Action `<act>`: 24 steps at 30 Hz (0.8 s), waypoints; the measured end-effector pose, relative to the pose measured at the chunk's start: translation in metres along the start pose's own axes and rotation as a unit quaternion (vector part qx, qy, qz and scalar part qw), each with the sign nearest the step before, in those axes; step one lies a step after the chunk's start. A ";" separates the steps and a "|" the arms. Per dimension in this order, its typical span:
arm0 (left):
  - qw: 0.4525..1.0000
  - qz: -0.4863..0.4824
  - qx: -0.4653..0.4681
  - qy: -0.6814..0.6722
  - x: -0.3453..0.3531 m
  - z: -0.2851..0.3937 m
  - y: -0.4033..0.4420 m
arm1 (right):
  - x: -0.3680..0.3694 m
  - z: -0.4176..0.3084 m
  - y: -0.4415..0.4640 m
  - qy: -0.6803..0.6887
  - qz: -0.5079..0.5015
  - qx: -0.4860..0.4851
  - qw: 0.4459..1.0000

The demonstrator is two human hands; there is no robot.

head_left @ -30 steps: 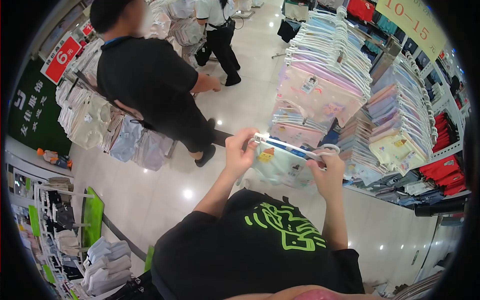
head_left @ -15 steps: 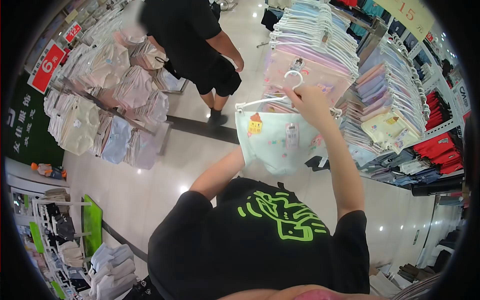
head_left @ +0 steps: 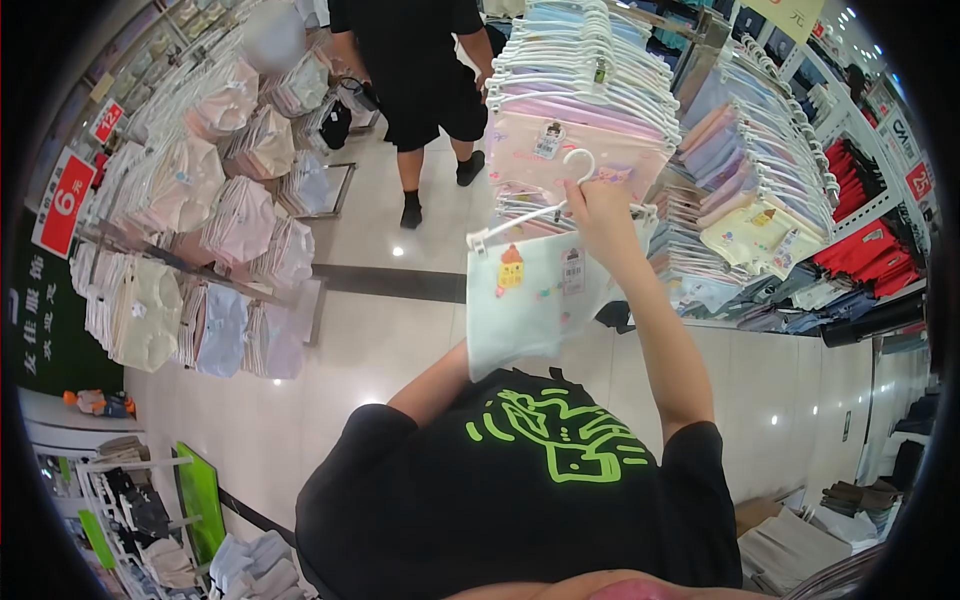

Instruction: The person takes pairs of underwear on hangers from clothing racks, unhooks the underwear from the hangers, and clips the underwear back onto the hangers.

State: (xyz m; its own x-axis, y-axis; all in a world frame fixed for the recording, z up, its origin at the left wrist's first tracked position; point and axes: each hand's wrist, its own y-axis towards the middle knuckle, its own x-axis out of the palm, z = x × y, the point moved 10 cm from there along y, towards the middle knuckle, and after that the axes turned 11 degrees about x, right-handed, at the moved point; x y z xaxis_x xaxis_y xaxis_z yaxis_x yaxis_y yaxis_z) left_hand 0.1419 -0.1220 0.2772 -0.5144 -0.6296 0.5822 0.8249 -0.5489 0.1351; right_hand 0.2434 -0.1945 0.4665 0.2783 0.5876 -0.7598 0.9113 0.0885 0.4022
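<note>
My right hand (head_left: 607, 220) is closed around the middle of a white hanger (head_left: 520, 223), just below its round hook. Pale mint underwear (head_left: 515, 300) hangs from the hanger's clips, with a yellow and orange print and a tag on its front. The left forearm reaches up behind this garment, which hides my left hand. Behind the hanger, a rack of pink underwear (head_left: 540, 150) on white hangers stands close to my right hand.
Another rack with a yellow garment (head_left: 760, 235) is at the right, near red clothes (head_left: 860, 262). Racks of pale underwear (head_left: 150, 310) fill the left. A person in black (head_left: 410, 80) stands ahead. A green panel (head_left: 203, 500) is at lower left.
My right hand has moved from the hanger's end to its middle below the hook. My left hand has left the other end and gone behind the garment. The other person has shifted rightward.
</note>
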 end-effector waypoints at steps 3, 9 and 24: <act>1.000 0.016 0.002 0.021 -0.007 -0.012 0.005 | -0.024 -0.010 -0.002 0.041 0.015 0.041 0.998; 0.997 0.040 0.003 0.060 -0.062 0.009 0.023 | -0.104 -0.039 -0.013 0.153 0.063 0.073 0.984; 0.997 0.017 0.058 0.039 0.025 -0.020 0.061 | -0.062 -0.001 0.030 0.934 -0.178 -0.057 0.304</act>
State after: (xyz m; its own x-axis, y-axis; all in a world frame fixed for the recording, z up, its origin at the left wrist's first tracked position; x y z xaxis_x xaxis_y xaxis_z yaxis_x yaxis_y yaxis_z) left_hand 0.1748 -0.1819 0.2840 -0.4988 -0.6899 0.5247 0.8612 -0.4626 0.2105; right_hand 0.2533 -0.2271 0.5266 -0.5869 -0.0533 0.8079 0.7368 0.3786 0.5602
